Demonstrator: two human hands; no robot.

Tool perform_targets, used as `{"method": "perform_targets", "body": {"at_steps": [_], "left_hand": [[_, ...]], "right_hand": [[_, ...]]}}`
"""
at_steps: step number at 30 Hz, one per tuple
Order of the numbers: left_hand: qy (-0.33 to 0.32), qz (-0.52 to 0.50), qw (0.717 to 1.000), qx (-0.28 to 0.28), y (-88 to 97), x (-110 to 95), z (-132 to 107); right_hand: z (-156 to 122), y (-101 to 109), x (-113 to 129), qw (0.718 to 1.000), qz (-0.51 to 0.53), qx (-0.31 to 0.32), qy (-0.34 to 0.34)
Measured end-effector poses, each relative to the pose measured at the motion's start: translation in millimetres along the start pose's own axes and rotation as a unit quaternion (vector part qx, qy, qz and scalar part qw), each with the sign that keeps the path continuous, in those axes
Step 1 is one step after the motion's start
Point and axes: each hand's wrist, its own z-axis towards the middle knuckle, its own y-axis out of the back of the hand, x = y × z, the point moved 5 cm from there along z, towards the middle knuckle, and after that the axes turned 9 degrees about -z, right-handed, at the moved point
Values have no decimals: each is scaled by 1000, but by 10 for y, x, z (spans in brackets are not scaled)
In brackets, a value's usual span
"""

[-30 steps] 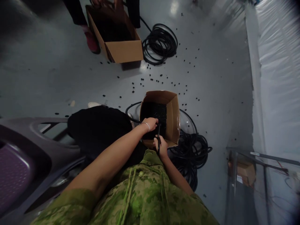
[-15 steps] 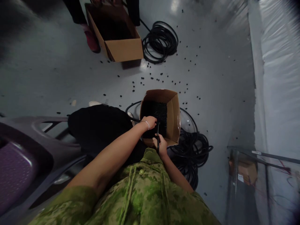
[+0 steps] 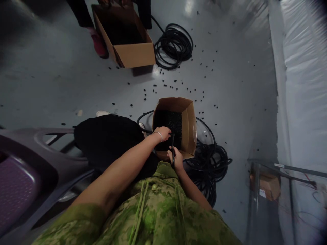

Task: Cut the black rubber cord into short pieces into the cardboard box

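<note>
My left hand, with a bracelet at its wrist, is closed around a black hose over the cardboard box. The hose's end shows just past my fingers. My right hand is closed on the black handles of scissors, whose blades point up toward the hose end. Whether the blades touch the hose I cannot tell. Many small black pieces fill the bottom of the box, partly hidden by my left hand.
Coiled black hose lies right of my box, another coil farther off. A person's red shoe stands beside a second cardboard box. Small black pieces are scattered on the floor. A purple-seated chair is at left.
My right hand and the scissors have shifted very slightly to the right. My left hand stays in place on the hose.
</note>
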Motion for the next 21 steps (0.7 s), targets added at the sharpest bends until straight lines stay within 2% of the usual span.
{"method": "perform_targets", "body": {"at_steps": [21], "left_hand": [[-8,-7,1000,0,24,-36,-18]], "right_hand": [[-9,31,27,999,36,12,-2]]}}
